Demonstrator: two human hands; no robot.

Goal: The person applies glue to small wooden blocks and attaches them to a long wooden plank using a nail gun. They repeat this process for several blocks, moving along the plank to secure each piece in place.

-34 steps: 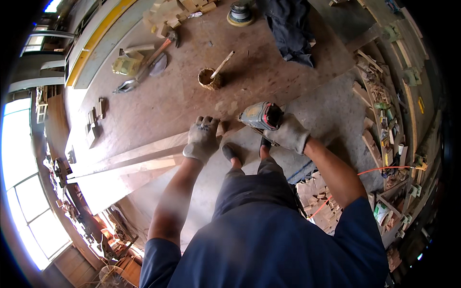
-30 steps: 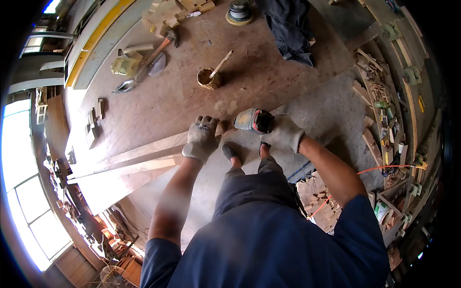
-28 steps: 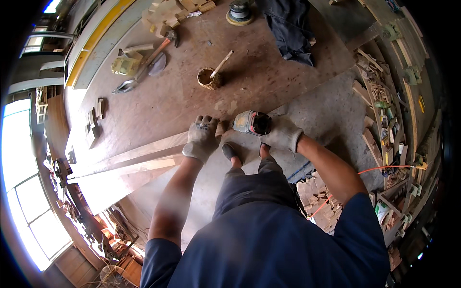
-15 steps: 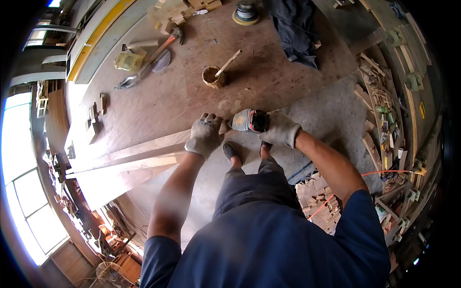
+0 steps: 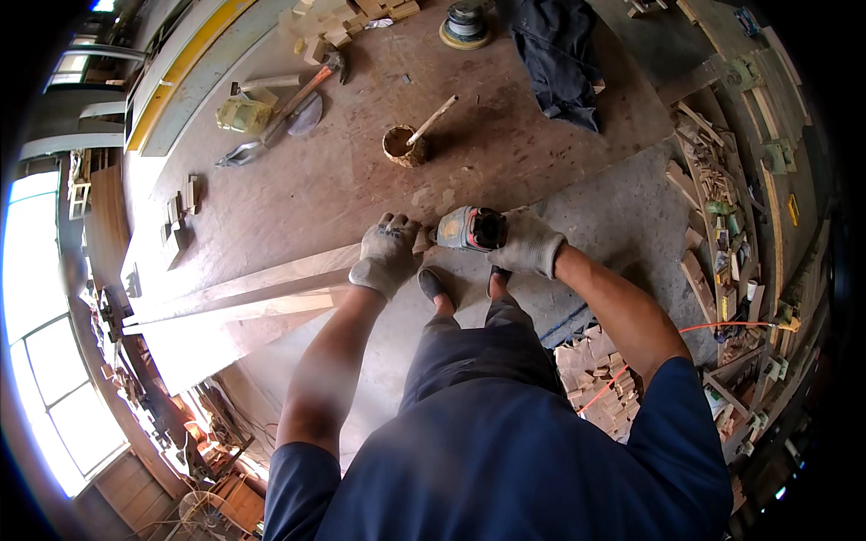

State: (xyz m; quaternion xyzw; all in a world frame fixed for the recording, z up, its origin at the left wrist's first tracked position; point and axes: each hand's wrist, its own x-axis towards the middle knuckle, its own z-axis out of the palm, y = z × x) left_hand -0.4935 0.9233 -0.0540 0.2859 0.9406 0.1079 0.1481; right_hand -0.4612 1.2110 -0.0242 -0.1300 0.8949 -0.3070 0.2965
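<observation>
My left hand [image 5: 389, 254], in a pale work glove, is closed over the near end of a long wooden board [image 5: 289, 274] at the table's edge. My right hand [image 5: 530, 245], also gloved, grips a hand-held power tool [image 5: 471, 228] with a grey body and a black-and-red rear end. The tool's nose points left, toward the board's end just beside my left hand; whether it touches the wood I cannot tell. A second long board [image 5: 244, 313] lies alongside the first, nearer to me.
A brown tabletop [image 5: 334, 194] carries a small crusted pot [image 5: 403, 148] with a stick in it, a hammer [image 5: 311, 90], a round sander [image 5: 465, 25], a dark cloth [image 5: 555, 63] and small wood blocks [image 5: 179, 238]. Offcuts [image 5: 597, 379] lie piled at lower right, near an orange hose [image 5: 722, 324].
The view has shifted very slightly. Both hands, the power tool and the boards keep the same places relative to each other.
</observation>
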